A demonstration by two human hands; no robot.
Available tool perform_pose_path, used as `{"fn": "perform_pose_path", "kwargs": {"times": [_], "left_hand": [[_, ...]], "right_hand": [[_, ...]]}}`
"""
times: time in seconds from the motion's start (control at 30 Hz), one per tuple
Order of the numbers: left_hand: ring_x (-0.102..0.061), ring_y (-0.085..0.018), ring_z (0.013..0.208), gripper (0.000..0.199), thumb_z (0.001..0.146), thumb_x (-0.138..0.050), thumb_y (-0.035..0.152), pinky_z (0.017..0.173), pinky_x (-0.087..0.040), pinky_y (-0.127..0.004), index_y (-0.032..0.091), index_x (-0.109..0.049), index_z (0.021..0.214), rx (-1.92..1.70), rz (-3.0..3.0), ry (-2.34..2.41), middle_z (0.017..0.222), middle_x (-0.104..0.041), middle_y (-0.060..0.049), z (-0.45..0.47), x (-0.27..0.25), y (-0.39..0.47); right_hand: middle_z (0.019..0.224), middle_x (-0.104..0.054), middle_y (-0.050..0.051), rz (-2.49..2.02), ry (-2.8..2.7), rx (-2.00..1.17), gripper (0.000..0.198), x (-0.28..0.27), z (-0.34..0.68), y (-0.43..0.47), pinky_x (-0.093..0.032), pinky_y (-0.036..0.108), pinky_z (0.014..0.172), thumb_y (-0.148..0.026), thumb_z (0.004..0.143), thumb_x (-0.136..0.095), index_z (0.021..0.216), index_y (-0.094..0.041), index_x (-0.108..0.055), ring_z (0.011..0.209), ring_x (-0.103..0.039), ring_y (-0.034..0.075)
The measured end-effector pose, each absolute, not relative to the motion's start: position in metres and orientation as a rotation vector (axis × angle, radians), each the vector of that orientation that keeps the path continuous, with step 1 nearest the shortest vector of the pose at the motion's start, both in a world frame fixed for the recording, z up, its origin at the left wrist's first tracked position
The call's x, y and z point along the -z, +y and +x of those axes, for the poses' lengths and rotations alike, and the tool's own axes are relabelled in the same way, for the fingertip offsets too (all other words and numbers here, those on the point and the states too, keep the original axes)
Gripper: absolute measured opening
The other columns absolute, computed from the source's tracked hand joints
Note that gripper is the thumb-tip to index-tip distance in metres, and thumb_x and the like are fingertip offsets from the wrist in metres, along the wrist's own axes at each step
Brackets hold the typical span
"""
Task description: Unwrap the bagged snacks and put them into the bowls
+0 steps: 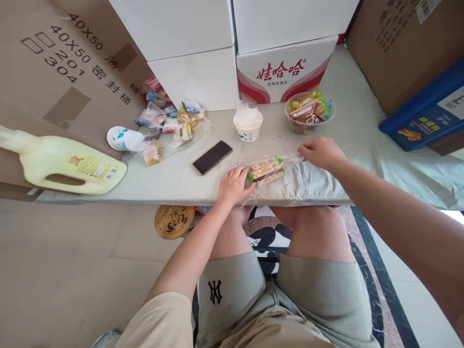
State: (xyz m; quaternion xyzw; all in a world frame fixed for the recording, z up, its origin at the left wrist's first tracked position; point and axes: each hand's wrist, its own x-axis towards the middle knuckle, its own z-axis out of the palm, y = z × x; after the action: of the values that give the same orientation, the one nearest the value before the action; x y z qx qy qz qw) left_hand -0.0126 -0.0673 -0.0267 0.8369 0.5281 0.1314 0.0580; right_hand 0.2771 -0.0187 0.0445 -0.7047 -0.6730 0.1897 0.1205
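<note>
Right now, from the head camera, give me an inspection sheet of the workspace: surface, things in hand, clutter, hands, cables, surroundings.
Surface: table under a pale grey-green cloth, wrinkled at the front edge.
Things in hand: clear bag of snack bars, lying flat near the front edge.
Clutter: phone face up; paper cup; clear bowl of snacks; heap of wrapped snacks; tipped patterned cup; yellow jug on its side.
Hands: left hand pressing the bag's left end; right hand pinching its right end.
Cables: nothing seen.
Surroundings: white cartons, brown cardboard, blue box; tiled floor below.
</note>
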Motion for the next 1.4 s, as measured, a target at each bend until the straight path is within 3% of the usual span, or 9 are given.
{"fn": "perform_pose_path", "kwargs": {"times": [0.17,0.3,0.47,0.63,0.8,1.0,1.1,1.27,1.4], "left_hand": [[-0.055,-0.028,0.13,0.051,0.092,-0.056,0.042,0.113,-0.04,-0.044,0.016,-0.056,0.136,-0.397,2.54,1.598,0.137,-0.062,-0.012,-0.014,0.026,-0.067],[-0.055,-0.028,0.13,0.051,0.092,-0.055,0.042,0.112,-0.041,-0.043,0.015,-0.056,0.135,-0.39,2.54,1.588,0.137,-0.062,-0.012,-0.014,0.027,-0.067],[-0.055,-0.028,0.13,0.051,0.093,-0.054,0.043,0.112,-0.041,-0.043,0.016,-0.055,0.136,-0.377,2.537,1.588,0.137,-0.061,-0.012,-0.014,0.026,-0.068],[-0.054,-0.028,0.131,0.051,0.093,-0.054,0.042,0.112,-0.041,-0.044,0.017,-0.054,0.138,-0.347,2.526,1.599,0.138,-0.06,-0.012,-0.014,0.023,-0.069],[-0.052,-0.028,0.133,0.051,0.093,-0.054,0.041,0.114,-0.039,-0.044,0.017,-0.054,0.138,-0.348,2.495,1.602,0.141,-0.059,-0.012,-0.013,0.022,-0.07],[-0.054,-0.028,0.131,0.051,0.093,-0.055,0.042,0.113,-0.04,-0.043,0.016,-0.055,0.137,-0.384,2.508,1.591,0.138,-0.061,-0.012,-0.013,0.023,-0.07],[-0.055,-0.028,0.13,0.051,0.092,-0.056,0.041,0.112,-0.042,-0.043,0.017,-0.055,0.137,-0.386,2.522,1.591,0.137,-0.061,-0.012,-0.014,0.024,-0.069],[-0.056,-0.027,0.128,0.05,0.092,-0.057,0.042,0.112,-0.041,-0.043,0.018,-0.056,0.135,-0.406,2.542,1.589,0.135,-0.062,-0.012,-0.014,0.026,-0.069],[-0.057,-0.028,0.127,0.051,0.092,-0.057,0.043,0.111,-0.041,-0.044,0.017,-0.056,0.136,-0.419,2.538,1.59,0.136,-0.061,-0.012,-0.015,0.028,-0.069]], "right_hand": [[0.078,-0.075,0.009,-2.157,-1.869,-0.461,0.027,-0.056,0.271,-0.006,-0.048,0.033,0.068,-0.027,0.087,-0.051,0.088,-0.019,-0.077,0.079,-0.068,0.025],[0.097,-0.077,0.009,-2.108,-2.062,-0.49,0.032,-0.055,0.267,-0.001,-0.051,0.035,0.073,-0.038,0.082,-0.061,0.105,-0.021,-0.076,0.09,-0.068,0.027],[0.102,-0.075,0.008,-2.226,-2.169,-0.485,0.019,-0.053,0.26,-0.005,-0.051,0.037,0.072,-0.031,0.078,-0.063,0.09,-0.027,-0.077,0.09,-0.068,0.027],[0.105,-0.074,0.011,-2.197,-2.011,-0.414,0.021,-0.069,0.249,-0.005,-0.052,0.041,0.077,-0.029,0.082,-0.06,0.097,-0.024,-0.074,0.096,-0.068,0.032],[0.089,-0.075,0.006,-2.09,-1.913,-0.719,0.016,-0.075,0.242,0.007,-0.055,0.033,0.072,-0.019,0.085,-0.055,0.094,-0.02,-0.068,0.072,-0.07,0.02],[0.133,-0.064,0.016,-1.66,-2.008,-0.247,0.039,-0.05,0.247,0.005,-0.051,0.045,0.096,-0.015,0.08,-0.051,0.117,-0.018,-0.064,0.119,-0.062,0.031],[0.122,-0.069,0.015,-1.46,-2.273,-0.141,0.038,-0.036,0.248,-0.008,-0.049,0.043,0.095,-0.015,0.082,-0.045,0.112,-0.019,-0.067,0.115,-0.064,0.03],[0.111,-0.074,0.013,-1.564,-2.639,-0.048,0.055,-0.033,0.251,-0.025,-0.042,0.044,0.1,-0.022,0.081,-0.047,0.134,-0.018,-0.058,0.111,-0.064,0.03],[0.095,-0.076,0.008,-1.749,-2.651,-0.294,0.043,-0.046,0.263,-0.031,-0.047,0.04,0.086,-0.038,0.091,-0.04,0.123,-0.024,-0.064,0.092,-0.067,0.027]]}}
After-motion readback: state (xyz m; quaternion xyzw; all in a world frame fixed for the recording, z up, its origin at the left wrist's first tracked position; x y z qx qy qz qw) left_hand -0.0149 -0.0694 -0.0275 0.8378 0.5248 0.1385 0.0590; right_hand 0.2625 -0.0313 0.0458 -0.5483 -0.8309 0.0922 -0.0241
